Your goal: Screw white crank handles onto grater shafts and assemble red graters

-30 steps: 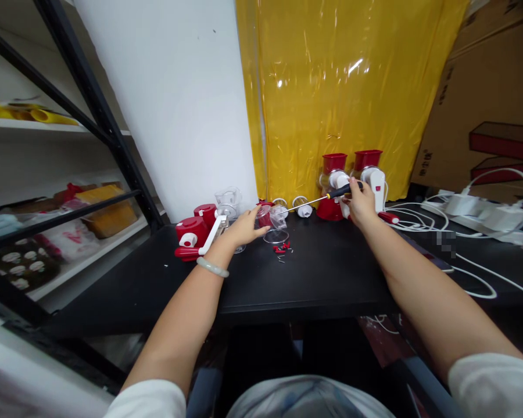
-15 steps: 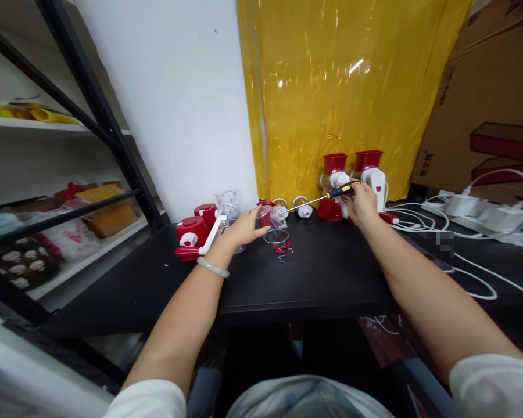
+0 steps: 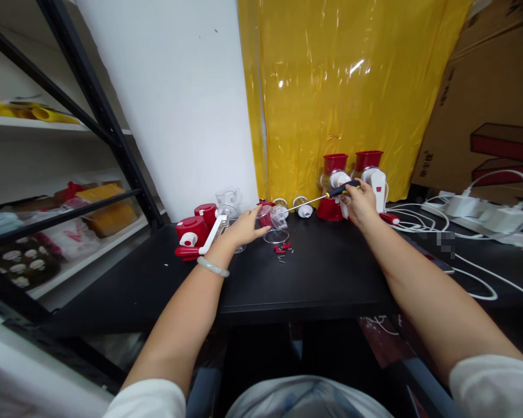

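The screwdriver point(image 3: 320, 198) is tipping slightly since half a second ago, its handle rising in the clenched right hand point(image 3: 361, 203), right of the cup point(image 3: 275, 223). The left hand point(image 3: 244, 227) is grasping that cup on the worktop point(image 3: 322, 273). Holding the cup steady is probably helping most, with screws point(image 3: 282, 249) lying loose just in front of it.

Yellow plastic sheet point(image 3: 331, 87) hangs far centre. Black metal rack point(image 3: 91, 116) on left w/ bagged stuff on shelves. Cardboard boxes point(image 3: 483, 87) far right; white power strips point(image 3: 479, 215) & cables point(image 3: 475, 278) at right of black table point(image 3: 322, 278).
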`<state>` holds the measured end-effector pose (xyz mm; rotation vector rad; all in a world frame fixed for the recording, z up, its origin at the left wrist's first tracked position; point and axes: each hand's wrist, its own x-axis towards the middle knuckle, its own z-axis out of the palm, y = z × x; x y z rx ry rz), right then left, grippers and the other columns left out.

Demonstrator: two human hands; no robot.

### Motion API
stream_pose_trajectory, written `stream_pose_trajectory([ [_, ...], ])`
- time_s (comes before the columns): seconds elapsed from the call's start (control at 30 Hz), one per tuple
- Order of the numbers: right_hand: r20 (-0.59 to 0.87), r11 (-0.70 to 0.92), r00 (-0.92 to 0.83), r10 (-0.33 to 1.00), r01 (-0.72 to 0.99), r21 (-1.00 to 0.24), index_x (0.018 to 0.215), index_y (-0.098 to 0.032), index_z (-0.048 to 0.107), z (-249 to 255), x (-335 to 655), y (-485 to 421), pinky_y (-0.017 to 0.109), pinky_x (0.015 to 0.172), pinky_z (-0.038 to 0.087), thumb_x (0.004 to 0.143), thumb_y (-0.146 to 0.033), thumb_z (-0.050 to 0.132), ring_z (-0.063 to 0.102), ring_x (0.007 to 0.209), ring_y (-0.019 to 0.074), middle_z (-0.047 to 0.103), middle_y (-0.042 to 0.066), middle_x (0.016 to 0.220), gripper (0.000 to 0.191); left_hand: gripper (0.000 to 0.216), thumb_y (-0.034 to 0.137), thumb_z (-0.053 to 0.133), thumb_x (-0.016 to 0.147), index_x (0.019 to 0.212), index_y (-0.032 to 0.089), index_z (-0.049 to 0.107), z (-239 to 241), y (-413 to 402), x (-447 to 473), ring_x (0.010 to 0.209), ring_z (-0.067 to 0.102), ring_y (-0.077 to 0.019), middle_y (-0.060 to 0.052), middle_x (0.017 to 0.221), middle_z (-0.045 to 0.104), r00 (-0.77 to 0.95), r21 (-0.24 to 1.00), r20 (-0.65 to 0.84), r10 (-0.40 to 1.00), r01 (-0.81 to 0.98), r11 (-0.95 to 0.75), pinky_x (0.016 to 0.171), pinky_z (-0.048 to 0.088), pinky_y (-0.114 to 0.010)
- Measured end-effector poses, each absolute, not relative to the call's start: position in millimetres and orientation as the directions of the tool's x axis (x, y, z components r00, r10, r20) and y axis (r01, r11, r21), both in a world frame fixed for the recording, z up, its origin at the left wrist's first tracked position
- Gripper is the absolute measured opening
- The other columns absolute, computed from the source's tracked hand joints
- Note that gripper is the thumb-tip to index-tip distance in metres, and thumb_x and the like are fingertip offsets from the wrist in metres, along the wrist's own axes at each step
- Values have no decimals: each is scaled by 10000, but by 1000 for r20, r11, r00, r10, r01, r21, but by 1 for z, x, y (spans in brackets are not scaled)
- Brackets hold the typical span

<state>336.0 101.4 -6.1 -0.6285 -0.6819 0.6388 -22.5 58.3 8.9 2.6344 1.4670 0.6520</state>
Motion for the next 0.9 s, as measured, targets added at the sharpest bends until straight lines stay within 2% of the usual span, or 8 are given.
stream_pose_trajectory([
  [0.13, 364, 609, 554, 749, -356, -709, 967, -248, 546, -3, 334, 98, 192, 543, 537, 637, -220, 793, 694, 743, 137, 712, -9, 876, 413, 863, 525, 650, 921, 1628, 156, 319, 8, 60, -24, 1360, 591, -382, -227, 1467, 598, 466, 247, 336, 819, 795, -554, 1159, 443, -519],
  [0.27, 364, 612, 590, 721, -295, -734, 1023, -261, 571, -3, 333, 96, 202, 529, 540, 739, -396, 788, 691, 721, 134, 703, -15, 891, 382, 860, 529, 647, 926, 1632, 168, 314, 8, 60, -24, 1355, 596, -381, -214, 1448, 611, 462, 246, 328, 824, 801, -547, 1160, 444, -515],
  [0.33, 394, 631, 616, 682, -223, -743, 1042, -256, 600, -5, 333, 95, 200, 518, 530, 728, -447, 822, 674, 687, 119, 690, -18, 911, 429, 867, 537, 640, 929, 1634, 152, 313, 8, 59, -24, 1361, 592, -387, -227, 1459, 599, 459, 247, 322, 828, 803, -542, 1165, 441, -516],
  [0.43, 428, 657, 633, 645, -174, -734, 1061, -236, 635, -6, 333, 94, 212, 537, 540, 665, -405, 875, 666, 688, 117, 684, -12, 927, 494, 862, 536, 641, 928, 1634, 163, 315, 9, 58, -24, 1370, 587, -386, -223, 1476, 591, 461, 255, 327, 825, 797, -547, 1168, 438, -520],
  [0.5, 414, 661, 641, 646, -200, -723, 1068, -230, 638, -5, 333, 94, 221, 544, 546, 646, -347, 876, 672, 714, 128, 691, -4, 942, 499, 857, 523, 647, 927, 1633, 168, 317, 9, 58, -23, 1369, 587, -385, -221, 1481, 592, 461, 260, 331, 824, 794, -549, 1166, 439, -524],
  [0.67, 364, 633, 611, 703, -305, -711, 972, -231, 606, -2, 334, 94, 212, 567, 553, 618, -226, 819, 694, 786, 140, 707, -5, 939, 413, 895, 514, 638, 937, 1643, 84, 294, 11, 56, -22, 1388, 571, -386, -272, 1492, 560, 449, 253, 305, 840, 812, -526, 1184, 415, -486],
  [0.8, 369, 616, 569, 735, -333, -714, 931, -226, 584, -1, 334, 95, 200, 581, 553, 623, -255, 819, 691, 782, 133, 725, 3, 926, 388, 890, 530, 630, 936, 1646, 115, 288, 10, 57, -23, 1369, 583, -377, -245, 1467, 586, 448, 242, 306, 840, 816, -524, 1176, 424, -484],
  [0.9, 363, 613, 592, 719, -295, -733, 981, -242, 583, -2, 332, 95, 206, 558, 547, 685, -376, 830, 675, 748, 128, 712, -10, 923, 408, 871, 521, 631, 936, 1640, 136, 291, 9, 58, -24, 1371, 581, -378, -234, 1474, 589, 460, 244, 318, 829, 805, -540, 1173, 428, -503],
])
